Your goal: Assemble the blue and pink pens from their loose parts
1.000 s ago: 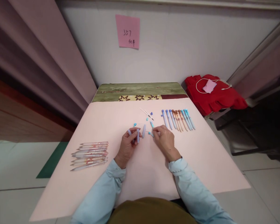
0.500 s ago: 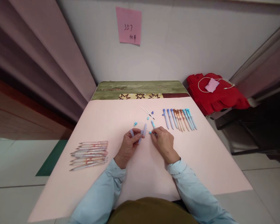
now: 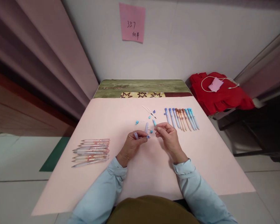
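Observation:
My left hand [image 3: 132, 143] is closed around lavender pen parts: one tube end [image 3: 136, 135] pokes up between the fingers, and a round blue-rimmed end [image 3: 148, 137] shows at the fingertips. Just beyond them lies a pale lavender barrel [image 3: 147, 127]. My right hand [image 3: 169, 137] has thumb and forefinger pinched together; whatever they hold, if anything, is too small to make out. A bright blue pen piece [image 3: 154, 122] lies at its fingertips, partly hidden. Between the hands is a small blue piece [image 3: 151, 132]. Another blue piece [image 3: 137, 122] is farther left.
Whole pens with blue, brown and turquoise tops [image 3: 180, 119] stand in a row at the right. Several clear-ended pens [image 3: 91, 152] lie stacked at the left. Thin white refills [image 3: 149, 111], a dark blue cap [image 3: 154, 111] and a turquoise bit [image 3: 149, 117] are behind the hands.
My left hand has turned the lavender part so its round end faces up toward me. My right hand has lifted and rotated slightly, its fingers drawn together. The view has shifted a little.

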Demonstrator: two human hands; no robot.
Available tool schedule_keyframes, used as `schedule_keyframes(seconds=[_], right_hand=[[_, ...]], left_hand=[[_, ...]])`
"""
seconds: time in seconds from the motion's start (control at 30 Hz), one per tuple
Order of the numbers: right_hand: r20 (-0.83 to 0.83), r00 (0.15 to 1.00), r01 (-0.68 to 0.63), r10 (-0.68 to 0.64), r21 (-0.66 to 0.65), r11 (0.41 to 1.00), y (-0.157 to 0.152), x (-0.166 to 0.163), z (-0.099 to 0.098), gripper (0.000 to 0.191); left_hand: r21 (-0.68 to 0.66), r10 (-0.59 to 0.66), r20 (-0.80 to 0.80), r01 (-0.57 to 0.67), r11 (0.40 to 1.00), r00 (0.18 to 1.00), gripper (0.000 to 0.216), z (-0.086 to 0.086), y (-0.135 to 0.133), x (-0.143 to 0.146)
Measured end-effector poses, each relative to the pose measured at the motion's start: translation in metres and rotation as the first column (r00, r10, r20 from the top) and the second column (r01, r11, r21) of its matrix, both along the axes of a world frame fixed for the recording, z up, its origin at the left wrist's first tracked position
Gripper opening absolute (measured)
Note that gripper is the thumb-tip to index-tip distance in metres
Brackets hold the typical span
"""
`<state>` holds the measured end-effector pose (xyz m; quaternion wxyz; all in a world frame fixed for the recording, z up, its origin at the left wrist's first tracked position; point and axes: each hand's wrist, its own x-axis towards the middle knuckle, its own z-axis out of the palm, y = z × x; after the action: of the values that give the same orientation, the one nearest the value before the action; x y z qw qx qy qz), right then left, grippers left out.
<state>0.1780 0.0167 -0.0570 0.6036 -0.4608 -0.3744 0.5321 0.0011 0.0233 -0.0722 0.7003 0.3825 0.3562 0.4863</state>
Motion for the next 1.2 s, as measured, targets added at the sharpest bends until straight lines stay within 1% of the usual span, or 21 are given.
schedule_keyframes(seconds=[0.07,0.17,0.33,0.53,0.6,0.7,0.77,0.87,0.97,1.03,1.13,1.2], right_hand=[[-0.029,0.999,-0.03,0.03,0.009,1.0,-0.002,0.0,0.003,0.025],[-0.018,0.995,-0.098,0.098,0.02,0.995,-0.004,0.001,0.005,0.026],[-0.011,0.972,-0.236,0.237,0.032,0.971,-0.007,0.0,0.007,0.025],[-0.044,0.959,-0.278,0.279,0.03,0.96,-0.007,0.0,0.006,0.02],[-0.046,0.959,-0.278,0.279,0.031,0.96,-0.007,0.001,0.007,0.019],[-0.017,0.971,-0.236,0.237,0.031,0.971,-0.008,-0.001,0.007,0.019],[-0.005,0.978,-0.207,0.208,0.03,0.978,-0.008,-0.006,0.007,0.019],[-0.019,0.989,-0.144,0.144,0.012,0.99,-0.007,-0.014,0.003,0.019],[-0.029,0.999,-0.019,0.018,-0.019,1.0,-0.003,-0.015,-0.002,0.023],[-0.028,0.998,0.05,-0.051,-0.035,0.998,0.0,-0.012,-0.004,0.026],[-0.041,0.995,0.089,-0.092,-0.055,0.994,0.002,-0.005,-0.007,0.027],[-0.053,0.993,0.102,-0.105,-0.065,0.993,0.003,-0.003,-0.008,0.026]], left_hand=[[0.024,-0.004,-0.01,0.004,1.0,1.0,0.017,0.0,0.0,0.0],[0.072,-0.021,0.0,0.021,0.997,1.0,0.016,0.001,-0.001,0.0],[0.143,-0.089,-0.004,0.088,0.986,0.996,0.01,0.006,-0.001,0.001],[0.207,-0.14,-0.021,0.141,0.968,0.99,0.008,0.007,0.001,-0.001],[0.201,-0.137,-0.024,0.139,0.97,0.99,0.007,0.007,0.0,-0.002],[0.133,-0.097,-0.057,0.104,0.986,0.994,0.008,0.008,-0.001,-0.001],[0.097,-0.104,-0.112,0.115,0.989,0.988,0.009,0.009,-0.003,0.002],[0.128,-0.119,-0.192,0.145,0.981,0.974,0.01,0.01,-0.003,0.008],[0.174,-0.029,-0.268,0.079,0.982,0.963,0.011,0.009,-0.002,0.012],[0.158,0.001,-0.309,0.051,0.986,0.951,0.012,0.008,-0.002,0.011],[0.128,-0.012,-0.313,0.055,0.99,0.95,0.014,0.009,-0.001,0.005],[0.151,0.008,-0.314,0.042,0.988,0.949,0.013,0.013,0.001,-0.002]])
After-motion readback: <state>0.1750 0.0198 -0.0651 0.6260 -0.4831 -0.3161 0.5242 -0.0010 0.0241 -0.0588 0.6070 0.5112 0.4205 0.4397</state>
